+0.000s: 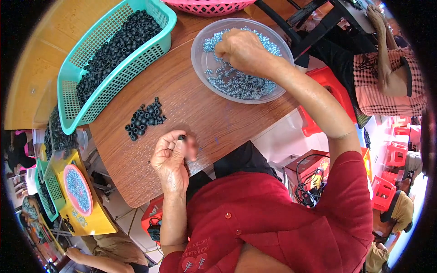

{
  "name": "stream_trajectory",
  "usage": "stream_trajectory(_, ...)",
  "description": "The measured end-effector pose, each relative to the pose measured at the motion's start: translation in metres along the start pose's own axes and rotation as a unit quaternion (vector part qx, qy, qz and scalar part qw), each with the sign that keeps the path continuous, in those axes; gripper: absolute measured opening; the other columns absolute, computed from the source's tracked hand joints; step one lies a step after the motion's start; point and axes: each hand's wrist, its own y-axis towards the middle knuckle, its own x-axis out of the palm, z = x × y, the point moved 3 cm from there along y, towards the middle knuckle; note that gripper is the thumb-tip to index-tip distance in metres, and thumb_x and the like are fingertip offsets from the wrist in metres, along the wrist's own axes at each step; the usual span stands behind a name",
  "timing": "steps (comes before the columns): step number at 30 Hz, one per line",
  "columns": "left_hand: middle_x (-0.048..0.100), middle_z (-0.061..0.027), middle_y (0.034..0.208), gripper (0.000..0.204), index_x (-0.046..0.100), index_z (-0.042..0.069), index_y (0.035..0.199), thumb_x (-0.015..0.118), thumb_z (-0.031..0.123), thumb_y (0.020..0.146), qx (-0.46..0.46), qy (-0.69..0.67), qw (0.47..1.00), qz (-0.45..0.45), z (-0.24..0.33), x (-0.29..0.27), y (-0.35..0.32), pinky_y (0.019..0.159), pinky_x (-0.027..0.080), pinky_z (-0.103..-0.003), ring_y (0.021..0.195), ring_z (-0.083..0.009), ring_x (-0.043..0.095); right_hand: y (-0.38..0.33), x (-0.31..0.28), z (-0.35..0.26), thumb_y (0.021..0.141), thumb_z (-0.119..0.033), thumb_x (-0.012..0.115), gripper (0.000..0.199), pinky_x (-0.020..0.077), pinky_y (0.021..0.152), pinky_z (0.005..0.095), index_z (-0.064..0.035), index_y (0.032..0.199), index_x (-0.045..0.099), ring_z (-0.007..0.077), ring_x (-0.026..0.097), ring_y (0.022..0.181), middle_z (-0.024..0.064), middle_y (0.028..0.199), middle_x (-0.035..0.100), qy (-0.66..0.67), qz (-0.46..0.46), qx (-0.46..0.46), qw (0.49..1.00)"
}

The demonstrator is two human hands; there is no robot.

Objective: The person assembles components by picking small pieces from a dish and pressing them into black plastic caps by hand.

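Black bead (182, 137) is pinched in the left hand (168, 158) near the table's (195, 107) front edge; the right hand (243, 49), grip unclear, reaches into a bowl (199, 63) of blue coils (248, 86); wood separates it from a green basket (129, 70) of black pieces (123, 43).

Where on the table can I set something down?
Bare brown wooden tabletop lies between the small pile of round black pieces and the round translucent plastic bowl, and between that pile and the lower-left edge. Crowded: the filled teal plastic lattice basket and the bowl, beneath the right hand.
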Motion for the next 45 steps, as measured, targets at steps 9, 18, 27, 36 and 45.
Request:
stream_trajectory(9, 0.064, -0.0141, 0.084, 0.019, 0.056, -0.005, 0.103, 0.06, 0.005, 0.088, 0.017, 0.018, 1.0, -0.002, 0.0, 0.002, -0.001, 0.053, 0.049, -0.024, 0.062, -0.0139, 0.059, -0.002, 0.023, -0.005, 0.066, -0.004, 0.063, 0.003, 0.0475, 0.063, 0.0447, -0.0034, 0.068, 0.063, 0.0344, 0.06, 0.079, 0.0156, 0.072, 0.058, -0.028, -0.063, -0.063, 0.996)
stream_trajectory(18, 0.065, -0.015, 0.084, 0.019, 0.057, -0.005, 0.103, 0.06, 0.005, 0.087, 0.021, 0.019, 1.0, -0.003, 0.0, 0.002, -0.002, 0.053, 0.049, -0.024, 0.062, -0.0139, 0.06, -0.015, 0.002, -0.014, 0.072, -0.006, 0.065, 0.011, 0.0453, 0.068, 0.0425, -0.0016, 0.077, 0.057, 0.0335, 0.057, 0.078, 0.0136, 0.074, 0.058, 0.077, -0.006, -0.001, 0.997)
stream_trajectory(27, 0.065, -0.013, 0.086, 0.017, 0.055, -0.003, 0.104, 0.058, 0.005, 0.09, 0.057, 0.018, 0.997, 0.039, 0.008, 0.009, -0.005, 0.055, 0.048, -0.022, 0.064, -0.0125, 0.059, -0.029, -0.017, -0.098, 0.074, -0.009, 0.067, 0.014, 0.0464, 0.06, 0.0372, -0.0021, 0.081, 0.056, 0.0302, 0.06, 0.069, 0.0136, 0.072, 0.059, 0.303, -0.021, 0.011, 0.953)
stream_trajectory(36, 0.055, 0.0011, 0.077, 0.017, 0.055, 0.0, 0.105, 0.06, 0.005, 0.09, 0.143, 0.157, 0.975, 0.06, 0.011, 0.016, -0.009, 0.058, 0.043, -0.018, 0.067, -0.0049, 0.053, -0.031, 0.004, -0.149, 0.069, -0.007, 0.062, 0.014, 0.0484, 0.065, 0.0463, 0.0022, 0.079, 0.059, 0.0384, 0.062, 0.077, 0.0219, 0.08, 0.064, 0.246, -0.101, -0.023, 0.964)
stream_trajectory(45, 0.06, -0.0051, 0.078, 0.017, 0.054, -0.003, 0.103, 0.06, -0.001, 0.087, 0.057, -0.01, 0.994, 0.091, 0.006, 0.008, -0.007, 0.053, 0.044, -0.02, 0.061, -0.0087, 0.055, -0.045, 0.013, -0.155, 0.072, -0.008, 0.065, 0.016, 0.0421, 0.061, 0.0414, -0.0045, 0.076, 0.05, 0.0323, 0.053, 0.071, 0.0114, 0.071, 0.054, 0.322, 0.012, 0.029, 0.946)
